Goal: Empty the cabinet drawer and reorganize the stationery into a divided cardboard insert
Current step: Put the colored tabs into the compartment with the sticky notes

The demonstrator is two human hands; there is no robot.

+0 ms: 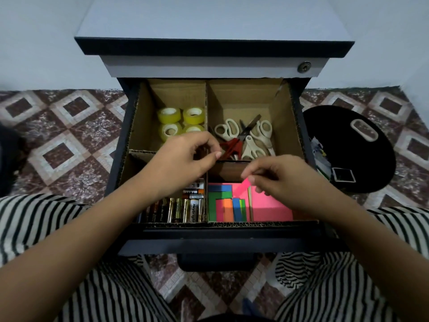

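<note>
While the drawer (130,145) stands pulled out of the cabinet (216,24) toward the person, the cardboard insert (287,117) fills it with four compartments. The right hand (281,180) pinches a narrow pink sticky strip (245,182) between thumb and fingertips, the other fingers curled loosely; the strip's long axis runs diagonally, its far end rising toward the right under the fingertips and its near end dipping left and down into the near right compartment. That compartment holds the sticky notes (271,205), a pink pad on the right and blue, green and orange strips lying on the left. The left hand (185,159) hovers above the middle divider, thumb and forefinger nearly closed; whether it holds anything I cannot tell. It sits just left of and slightly farther than the strip, apart from the right hand. Batteries (183,209) fill the near left compartment, tape rolls (181,122) the far left, and scissors (246,138) the far right.
</note>
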